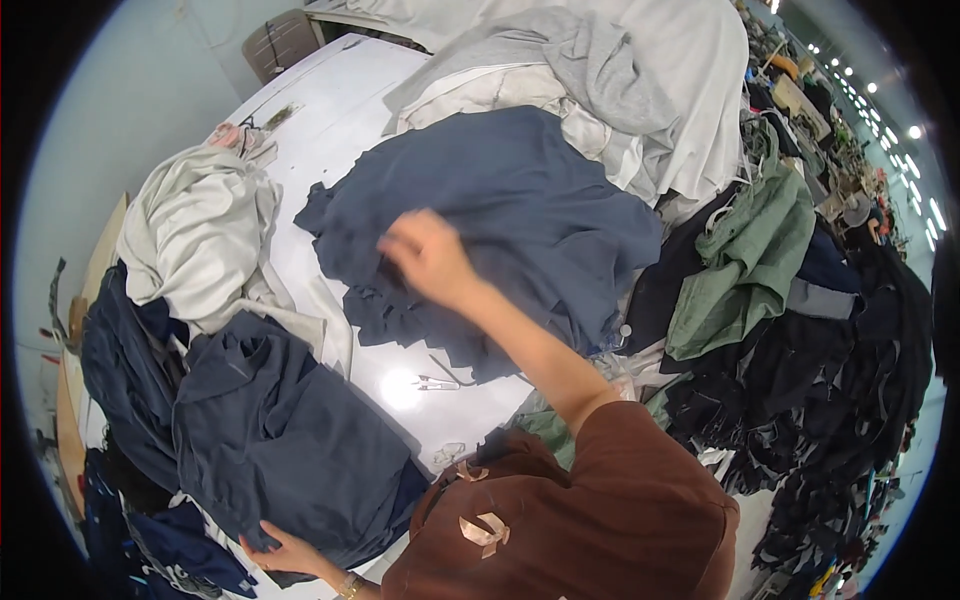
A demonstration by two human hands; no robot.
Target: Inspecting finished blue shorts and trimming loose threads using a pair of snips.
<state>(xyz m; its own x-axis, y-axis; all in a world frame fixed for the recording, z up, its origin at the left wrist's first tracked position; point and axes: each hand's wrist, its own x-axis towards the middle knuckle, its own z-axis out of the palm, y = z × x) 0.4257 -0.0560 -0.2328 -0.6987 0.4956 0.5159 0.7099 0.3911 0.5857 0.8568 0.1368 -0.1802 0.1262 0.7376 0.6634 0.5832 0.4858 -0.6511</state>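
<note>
A wide, rumpled pile of slate-blue cloth (500, 190) covers the middle of the white table. My right hand (430, 258) is over its left part, and motion smears the fingers, so I cannot make out whether they grip any fabric. At the lower left lies a folded stack of the same slate-blue cloth (290, 440). My left hand (282, 556) rests against the near edge of that stack, thumb and fingers apart. A small pair of thread snips (437, 383) lies on the table (400, 360) between the two piles.
Bundled white fabric (205, 225) sits at the left. Light grey fabric (590, 60) is heaped at the back. On the right are green cloth (750, 250) and a large mound of black scraps (790, 400). A brown chair (280, 45) stands behind the table.
</note>
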